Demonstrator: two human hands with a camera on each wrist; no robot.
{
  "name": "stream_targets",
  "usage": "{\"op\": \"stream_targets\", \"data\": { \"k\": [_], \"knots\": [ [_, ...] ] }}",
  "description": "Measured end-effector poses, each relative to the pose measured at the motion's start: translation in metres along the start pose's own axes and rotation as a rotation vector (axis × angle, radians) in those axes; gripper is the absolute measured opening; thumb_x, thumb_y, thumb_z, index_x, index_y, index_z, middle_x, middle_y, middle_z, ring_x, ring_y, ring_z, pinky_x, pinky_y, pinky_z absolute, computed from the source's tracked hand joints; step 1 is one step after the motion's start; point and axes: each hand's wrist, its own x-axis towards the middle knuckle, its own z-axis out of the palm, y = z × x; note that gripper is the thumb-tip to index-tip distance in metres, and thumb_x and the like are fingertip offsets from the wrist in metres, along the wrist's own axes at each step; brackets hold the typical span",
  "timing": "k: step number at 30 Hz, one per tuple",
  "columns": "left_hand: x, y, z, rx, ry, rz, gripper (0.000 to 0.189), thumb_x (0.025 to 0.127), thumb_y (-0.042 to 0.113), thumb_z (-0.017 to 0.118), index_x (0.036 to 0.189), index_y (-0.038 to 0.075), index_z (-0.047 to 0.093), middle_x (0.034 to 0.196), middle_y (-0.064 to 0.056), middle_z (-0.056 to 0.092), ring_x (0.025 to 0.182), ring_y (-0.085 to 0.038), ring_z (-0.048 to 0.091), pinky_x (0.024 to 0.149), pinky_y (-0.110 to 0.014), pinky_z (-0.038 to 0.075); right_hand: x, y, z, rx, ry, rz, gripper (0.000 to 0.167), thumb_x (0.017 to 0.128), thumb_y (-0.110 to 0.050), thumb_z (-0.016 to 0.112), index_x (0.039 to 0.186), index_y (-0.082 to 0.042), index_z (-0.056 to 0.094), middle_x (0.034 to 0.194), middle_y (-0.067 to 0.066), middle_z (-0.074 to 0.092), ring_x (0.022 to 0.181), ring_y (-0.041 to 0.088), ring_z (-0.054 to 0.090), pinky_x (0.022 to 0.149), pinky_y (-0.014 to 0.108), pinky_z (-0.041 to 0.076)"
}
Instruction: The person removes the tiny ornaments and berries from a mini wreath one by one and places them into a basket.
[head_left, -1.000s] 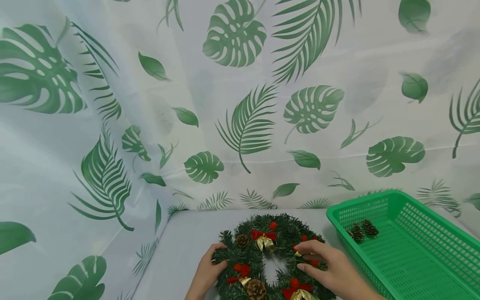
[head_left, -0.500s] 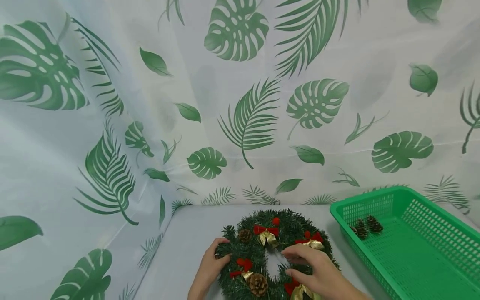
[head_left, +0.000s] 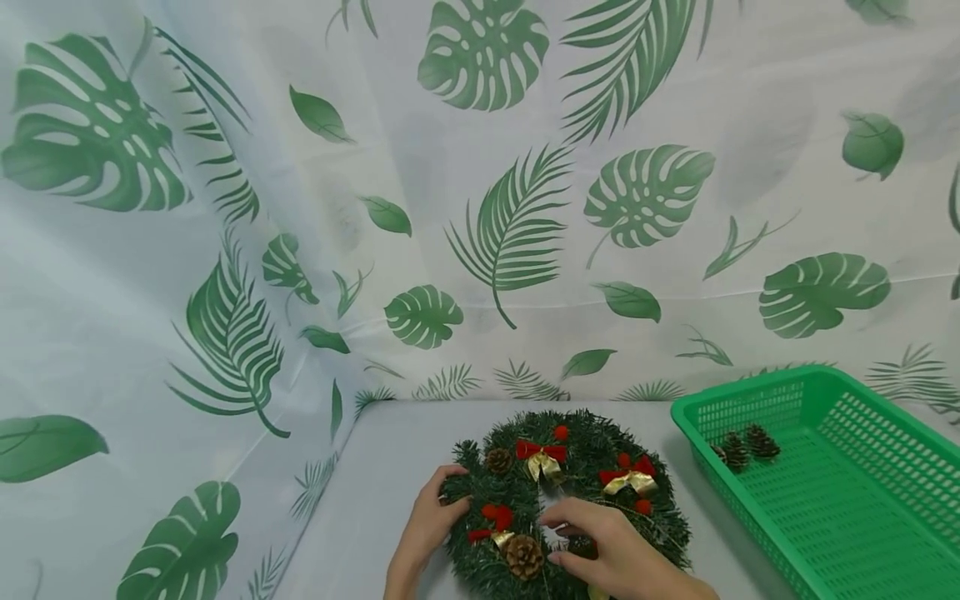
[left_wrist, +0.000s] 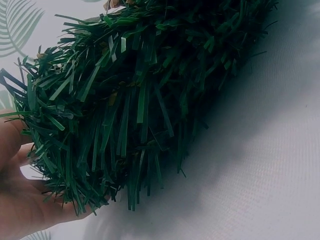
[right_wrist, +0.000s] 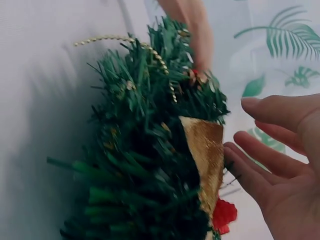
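A green Christmas wreath [head_left: 480, 483] with red-and-gold bows, red berries and pinecones lies on the white surface. At its left rim, my left hand [head_left: 431, 521] grips the greenery between thumb and fingers; the left wrist view shows that hand [left_wrist: 20, 195] at the wreath's edge. My right hand [head_left: 611, 550] hovers over the wreath's centre hole, its fingers bent. In the right wrist view, thumb and fingers stand apart with nothing seen between them, beside a gold ribbon tail [right_wrist: 205, 150]. A gold bead string [right_wrist: 150, 47] pokes from the greenery. The right hand covers the wreath's lower right.
To the right stands a green plastic basket [head_left: 742, 508] with several pinecones [head_left: 762, 442] in its far left corner. A leaf-printed white curtain [head_left: 480, 358] rises behind the table and along the left side.
My right hand has moved left from the right-hand bow to the centre hole, uncovering that bow. The left hand keeps its grip on the rim. The whole view has shifted slightly.
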Motion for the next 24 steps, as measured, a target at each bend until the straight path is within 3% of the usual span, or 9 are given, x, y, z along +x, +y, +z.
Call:
{"op": "stream_targets", "data": {
  "k": [2,6,10,14,18,21,24],
  "knots": [
    [0.001,0.000,0.000,-0.003,-0.002,-0.006,0.044,0.093,0.008,0.066,0.136,0.012,0.058,0.159,-0.029,0.037,0.082,-0.022,0.052,0.065,-0.037,0.039,0.002,0.001,0.003,-0.025,-0.022,0.009,0.033,0.098,-0.014,0.071,0.128,-0.005,0.062,0.119,0.016,0.069,0.106,0.023,0.070,0.080,0.031,0.060],
    [0.002,0.001,-0.001,0.017,-0.003,-0.014,0.043,0.093,0.009,0.067,0.135,0.011,0.058,0.158,-0.029,0.038,0.097,-0.026,0.054,0.069,-0.038,0.040,0.005,0.005,0.008,-0.096,-0.050,-0.007,0.033,0.097,-0.015,0.072,0.127,-0.005,0.063,0.119,0.012,0.069,0.105,0.023,0.070,0.079,0.030,0.059],
    [0.002,0.002,0.001,0.027,-0.004,-0.024,0.043,0.092,0.010,0.067,0.134,0.012,0.059,0.158,-0.028,0.038,0.097,-0.028,0.054,0.070,-0.039,0.040,0.008,0.007,0.013,-0.141,-0.068,-0.038,0.035,0.096,-0.015,0.073,0.129,-0.009,0.062,0.121,0.009,0.068,0.109,0.021,0.068,0.080,0.030,0.058],
    [0.001,0.002,0.001,0.030,0.003,-0.032,0.043,0.091,0.010,0.067,0.134,0.013,0.059,0.158,-0.028,0.039,0.103,-0.028,0.051,0.071,-0.039,0.039,0.011,0.007,0.019,-0.129,-0.091,-0.082,0.037,0.096,-0.014,0.073,0.131,-0.011,0.061,0.122,0.007,0.068,0.108,0.019,0.066,0.081,0.030,0.057],
    [0.001,0.002,0.000,0.027,0.002,-0.033,0.043,0.091,0.009,0.067,0.134,0.013,0.059,0.158,-0.028,0.039,0.098,-0.028,0.053,0.070,-0.039,0.039,0.013,0.008,0.022,-0.116,-0.120,-0.123,0.037,0.097,-0.012,0.072,0.132,-0.008,0.060,0.121,0.008,0.067,0.106,0.017,0.066,0.081,0.028,0.057],
    [0.002,0.003,0.000,0.029,-0.002,-0.026,0.042,0.092,0.010,0.067,0.133,0.013,0.059,0.157,-0.026,0.040,0.112,-0.037,0.057,0.074,-0.040,0.042,0.013,0.010,0.024,-0.133,-0.128,-0.133,0.037,0.097,-0.011,0.072,0.131,-0.006,0.060,0.121,0.010,0.065,0.106,0.017,0.066,0.081,0.028,0.058],
    [0.002,0.003,0.000,0.032,0.000,-0.024,0.041,0.092,0.010,0.068,0.132,0.013,0.060,0.157,-0.025,0.042,0.131,-0.043,0.051,0.079,-0.041,0.043,0.013,0.011,0.027,-0.187,-0.115,-0.145,0.038,0.095,-0.012,0.074,0.130,-0.006,0.060,0.122,0.010,0.064,0.107,0.018,0.066,0.081,0.027,0.058]
  ]
}}
